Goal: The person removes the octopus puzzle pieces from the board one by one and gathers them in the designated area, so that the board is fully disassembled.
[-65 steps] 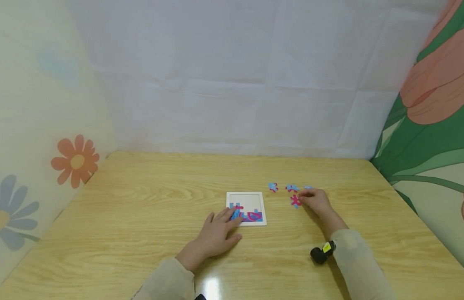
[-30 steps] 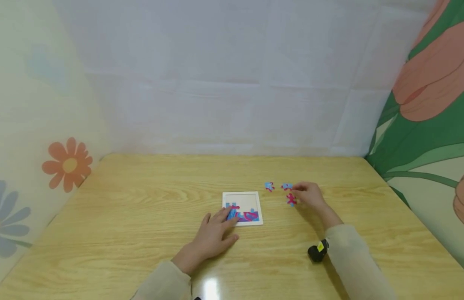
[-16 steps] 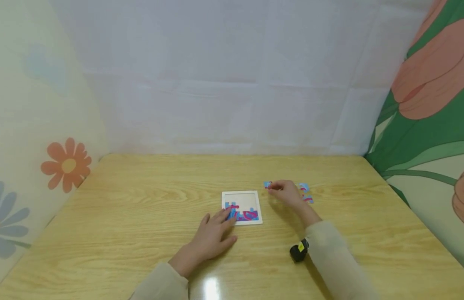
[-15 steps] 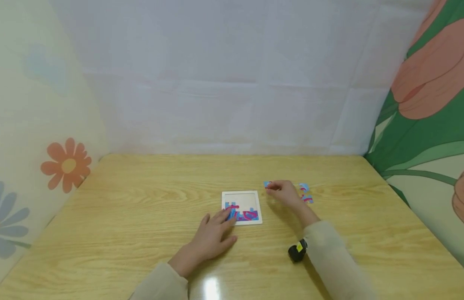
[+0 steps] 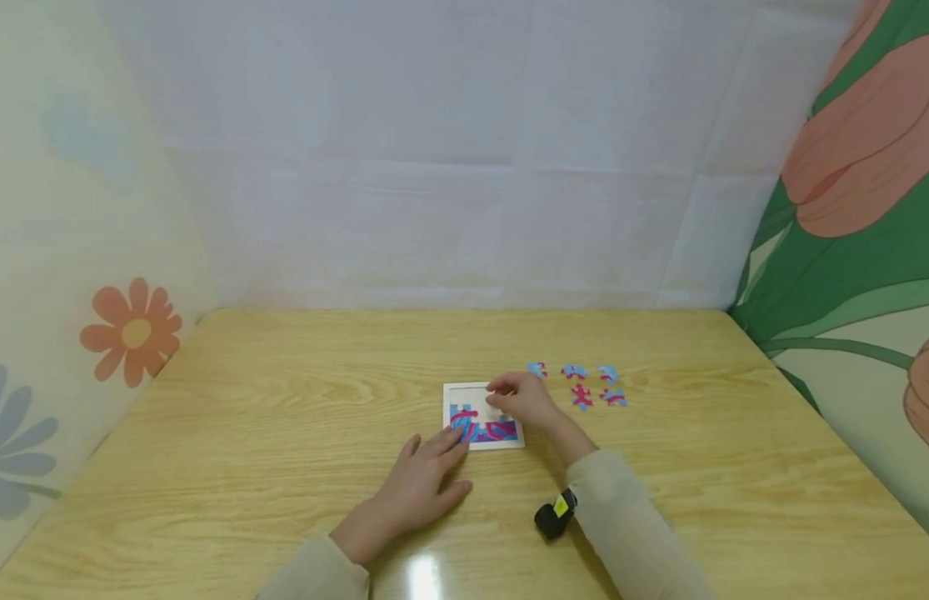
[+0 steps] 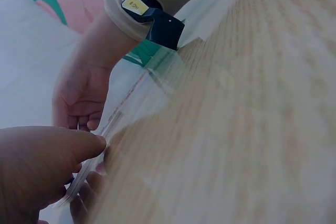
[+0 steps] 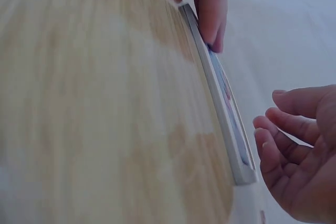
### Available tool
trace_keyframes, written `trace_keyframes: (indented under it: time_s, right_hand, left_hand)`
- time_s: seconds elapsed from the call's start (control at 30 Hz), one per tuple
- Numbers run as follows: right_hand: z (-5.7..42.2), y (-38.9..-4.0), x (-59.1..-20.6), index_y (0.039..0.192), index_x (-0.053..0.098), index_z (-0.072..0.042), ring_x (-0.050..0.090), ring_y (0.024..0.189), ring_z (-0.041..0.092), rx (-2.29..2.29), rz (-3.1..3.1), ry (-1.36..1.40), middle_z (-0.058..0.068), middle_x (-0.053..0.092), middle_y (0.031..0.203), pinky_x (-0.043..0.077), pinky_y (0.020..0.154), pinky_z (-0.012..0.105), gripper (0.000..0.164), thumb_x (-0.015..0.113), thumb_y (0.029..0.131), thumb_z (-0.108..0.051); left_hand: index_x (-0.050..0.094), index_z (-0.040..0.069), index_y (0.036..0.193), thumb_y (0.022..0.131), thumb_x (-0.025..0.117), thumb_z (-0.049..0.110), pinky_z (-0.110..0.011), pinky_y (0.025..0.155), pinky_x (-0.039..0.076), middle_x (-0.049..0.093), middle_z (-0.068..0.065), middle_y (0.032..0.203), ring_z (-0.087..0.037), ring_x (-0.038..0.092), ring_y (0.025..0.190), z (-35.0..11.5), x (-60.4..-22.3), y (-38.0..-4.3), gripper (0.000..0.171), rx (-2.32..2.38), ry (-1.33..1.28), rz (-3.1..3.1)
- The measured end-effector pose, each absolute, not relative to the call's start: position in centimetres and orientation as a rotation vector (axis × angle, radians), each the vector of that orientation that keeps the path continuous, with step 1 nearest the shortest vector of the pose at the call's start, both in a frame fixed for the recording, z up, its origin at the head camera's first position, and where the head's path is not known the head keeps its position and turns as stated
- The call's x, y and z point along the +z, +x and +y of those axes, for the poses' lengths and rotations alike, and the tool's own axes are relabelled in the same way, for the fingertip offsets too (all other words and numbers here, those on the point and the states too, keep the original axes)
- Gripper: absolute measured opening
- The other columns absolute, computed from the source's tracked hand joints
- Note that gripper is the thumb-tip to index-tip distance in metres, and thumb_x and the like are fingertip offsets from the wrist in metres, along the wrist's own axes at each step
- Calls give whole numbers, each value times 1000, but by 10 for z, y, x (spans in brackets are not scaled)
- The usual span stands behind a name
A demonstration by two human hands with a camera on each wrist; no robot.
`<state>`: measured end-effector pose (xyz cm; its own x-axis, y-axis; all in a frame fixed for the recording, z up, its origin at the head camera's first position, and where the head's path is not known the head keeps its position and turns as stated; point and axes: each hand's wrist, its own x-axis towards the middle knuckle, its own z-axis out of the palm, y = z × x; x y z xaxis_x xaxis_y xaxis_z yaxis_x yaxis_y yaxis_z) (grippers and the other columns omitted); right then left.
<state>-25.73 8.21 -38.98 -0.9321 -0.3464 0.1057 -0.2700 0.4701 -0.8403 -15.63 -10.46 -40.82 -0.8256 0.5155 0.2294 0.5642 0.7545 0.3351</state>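
A square white puzzle tray (image 5: 446,417) lies on the table, its lower part filled with blue, purple and pink jigsaw pieces (image 5: 500,432). My left hand (image 5: 422,487) rests its fingertips on the tray's lower left, fingers fairly straight. In the right wrist view those left fingers (image 7: 211,9) touch the pieces just inside the rim. Above the tray's right side hovers my right hand (image 5: 527,402), thumb and forefinger close to its bare upper area. From the right wrist, that right hand (image 7: 304,150) shows loosely bent fingers, thumb apart, with no piece visible between them.
Several loose jigsaw pieces (image 5: 581,396) lie right of the tray in two rough rows. A black wrist camera (image 5: 554,517) hangs by the right sleeve. A white cloth backdrop (image 5: 434,208) stands behind the wooden table (image 5: 307,375), with flower-printed panels at both sides.
My right hand has travelled left from the loose pieces, passing over them, to above the tray. All the loose pieces it covered show again. The left hand has stayed almost still on the tray.
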Motion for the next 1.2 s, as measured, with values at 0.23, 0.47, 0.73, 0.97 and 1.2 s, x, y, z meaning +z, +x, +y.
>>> trace_keyframes:
  time_s: [0.23, 0.47, 0.73, 0.97, 1.2]
  right_hand:
    - [71, -256, -399, 89, 63, 3, 54, 61, 14, -1562, 2557, -524, 8, 59, 72, 46, 56, 25, 18, 64, 75, -7]
    - [69, -269, -425, 95, 66, -9, 54, 69, 13, -1475, 2577, -544, 0, 59, 74, 44, 63, 25, 26, 68, 74, -23]
    - [63, -254, -410, 98, 65, -9, 53, 74, 13, -1251, 2713, -574, -1, 58, 79, 42, 70, 28, 29, 68, 74, -25]
    - [58, -247, -402, 100, 65, -9, 52, 79, 14, -1128, 2758, -516, 0, 57, 85, 41, 71, 28, 26, 66, 76, -19]
    - [56, -244, -400, 96, 66, -11, 51, 74, 13, -1099, 2819, -555, -1, 57, 80, 41, 65, 26, 23, 66, 74, -16]
  left_hand:
    - [50, -1, 119, 80, 57, 31, -56, 91, 20, 39, -15, 129, -27, 34, 118, -106, -411, -156, 51, -596, -884, -2798]
    - [50, 0, 119, 79, 58, 33, -56, 91, 20, 39, -13, 129, -26, 34, 118, -106, -412, -156, 52, -585, -883, -2788]
    - [48, 1, 121, 81, 56, 33, -56, 92, 19, 38, -13, 130, -26, 33, 119, -106, -411, -156, 52, -596, -881, -2802]
    - [48, 0, 121, 81, 56, 31, -56, 91, 19, 38, -14, 130, -26, 33, 119, -106, -411, -156, 51, -591, -882, -2802]
    - [49, 0, 121, 80, 57, 31, -56, 91, 20, 39, -14, 130, -26, 33, 119, -105, -411, -156, 52, -597, -880, -2797]
